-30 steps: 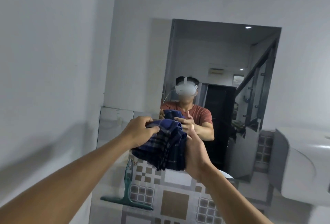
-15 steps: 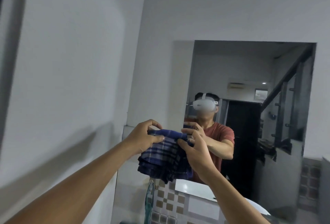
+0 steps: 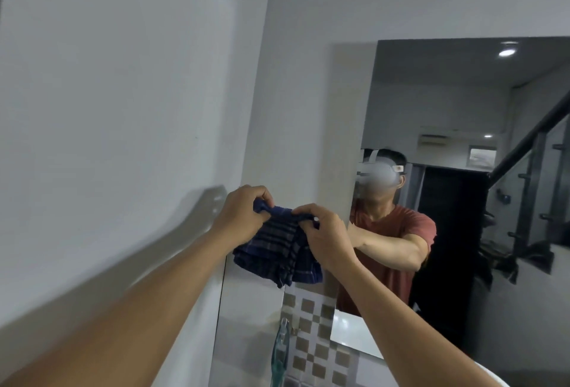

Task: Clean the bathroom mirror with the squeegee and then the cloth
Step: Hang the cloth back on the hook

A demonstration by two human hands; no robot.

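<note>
A dark blue plaid cloth [image 3: 277, 247] hangs bunched between my hands in front of the wall, just left of the mirror [image 3: 462, 109]. My left hand [image 3: 242, 215] grips its upper left edge and my right hand [image 3: 327, 237] grips its upper right edge. The mirror fills the right side and reflects a person in a red shirt with both arms held out. Only the teal handle of the squeegee [image 3: 281, 352] shows at the bottom, standing against the tiled wall below the cloth.
A plain white wall [image 3: 123, 93] fills the left half and meets the mirror wall at a corner. Brown and white checked tiles [image 3: 314, 334] run under the mirror. The white rim of a sink [image 3: 493, 376] curves in at the bottom right.
My view has swung up and left, so the squeegee blade and the sink dropped out of frame. Both hands lifted the cloth higher and closed together on its top edge.
</note>
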